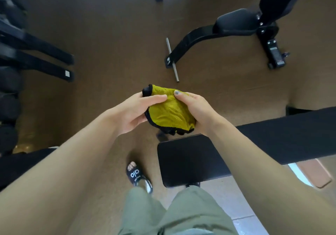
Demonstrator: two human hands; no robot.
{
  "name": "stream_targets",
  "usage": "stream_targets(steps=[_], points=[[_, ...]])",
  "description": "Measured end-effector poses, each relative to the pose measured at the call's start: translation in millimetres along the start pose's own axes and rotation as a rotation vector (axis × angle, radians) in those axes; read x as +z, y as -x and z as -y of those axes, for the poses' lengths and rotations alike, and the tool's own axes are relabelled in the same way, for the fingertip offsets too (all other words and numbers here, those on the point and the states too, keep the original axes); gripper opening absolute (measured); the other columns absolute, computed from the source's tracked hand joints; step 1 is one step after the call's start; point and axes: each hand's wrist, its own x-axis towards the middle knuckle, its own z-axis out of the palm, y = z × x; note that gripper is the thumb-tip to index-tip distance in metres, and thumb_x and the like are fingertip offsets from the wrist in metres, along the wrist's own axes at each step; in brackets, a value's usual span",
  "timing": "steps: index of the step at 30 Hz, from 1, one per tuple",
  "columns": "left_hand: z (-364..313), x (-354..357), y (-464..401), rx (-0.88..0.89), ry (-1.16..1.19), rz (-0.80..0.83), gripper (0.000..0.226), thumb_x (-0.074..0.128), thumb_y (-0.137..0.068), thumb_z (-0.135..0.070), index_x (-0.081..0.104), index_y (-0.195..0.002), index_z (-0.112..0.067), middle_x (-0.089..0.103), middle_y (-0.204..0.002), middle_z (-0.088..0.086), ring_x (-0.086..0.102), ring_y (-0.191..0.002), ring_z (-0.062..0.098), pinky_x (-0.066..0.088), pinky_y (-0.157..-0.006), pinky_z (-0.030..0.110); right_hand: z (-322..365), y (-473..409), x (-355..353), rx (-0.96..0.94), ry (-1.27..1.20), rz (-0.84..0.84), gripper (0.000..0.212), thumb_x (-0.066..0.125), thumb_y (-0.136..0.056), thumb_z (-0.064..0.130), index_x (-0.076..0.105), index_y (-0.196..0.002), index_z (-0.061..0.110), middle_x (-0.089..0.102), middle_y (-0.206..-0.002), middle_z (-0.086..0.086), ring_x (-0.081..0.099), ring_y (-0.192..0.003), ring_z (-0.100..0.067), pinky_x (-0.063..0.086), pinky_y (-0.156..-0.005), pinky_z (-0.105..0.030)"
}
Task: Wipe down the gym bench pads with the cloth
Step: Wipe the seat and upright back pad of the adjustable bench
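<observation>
Both forearms reach forward; left hand (pixel 134 111) and right hand (pixel 195 110) pinch the bunched cloth (pixel 170 112) above the floor. Bench (pixel 190 160) pad lies below-right, nearer the right hand, its long axis running rightward.

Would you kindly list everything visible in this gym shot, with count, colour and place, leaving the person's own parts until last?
cloth: one, yellow with black trim, bunched between both hands above the floor
flat bench pad: one, black, just below the hands, lower centre right
adjustable bench: one, black, upper right, backrest raised
metal rod: one, grey, on the floor beside that bench's foot
black frame legs: several, left edge; what machine they belong to cannot be told
floor: brown
sandal: one, black with white lettering, on the foot, bottom centre
trousers: green, bottom centre
left hand: holds the cloth's left side
right hand: grips the cloth's right side
</observation>
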Motion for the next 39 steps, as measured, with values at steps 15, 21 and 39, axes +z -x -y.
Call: stream_targets(steps=[15,21,39], points=[[-129,-188,-122,-0.033,-0.087,0.121,0.029,0.062,-0.100,-0.009,0.064,-0.129,-0.014,0.076,-0.119,0.006,0.074,-0.108,0.022,0.060,-0.093,0.039,90,-164,128,-0.170,0.033,-0.447,0.030,0.078,-0.091,0.037,0.074,-0.087,0.007,0.071,-0.083,-0.014,0.071,-0.079,-0.028,0.061,-0.083,-0.052],[-180,-245,-144,-0.005,-0.156,0.148,0.029,0.064,-0.100,-0.012,0.065,-0.129,-0.016,0.077,-0.117,0.003,0.074,-0.107,0.020,0.059,-0.095,0.041,130,-201,174,-0.179,0.015,-0.514,0.027,0.076,-0.092,0.039,0.072,-0.077,0.017,0.069,-0.072,0.000,0.068,-0.069,-0.017,0.056,-0.064,-0.032],[-279,-230,-225,0.086,-0.316,0.138,0.029,0.068,-0.097,-0.018,0.066,-0.125,-0.025,0.076,-0.115,-0.006,0.073,-0.107,0.015,0.056,-0.101,0.043,219,-248,136,-0.155,-0.163,-0.512,0.026,0.074,-0.088,0.013,0.067,-0.112,0.016,0.074,-0.113,-0.010,0.072,-0.104,-0.029,0.060,-0.094,-0.051]])
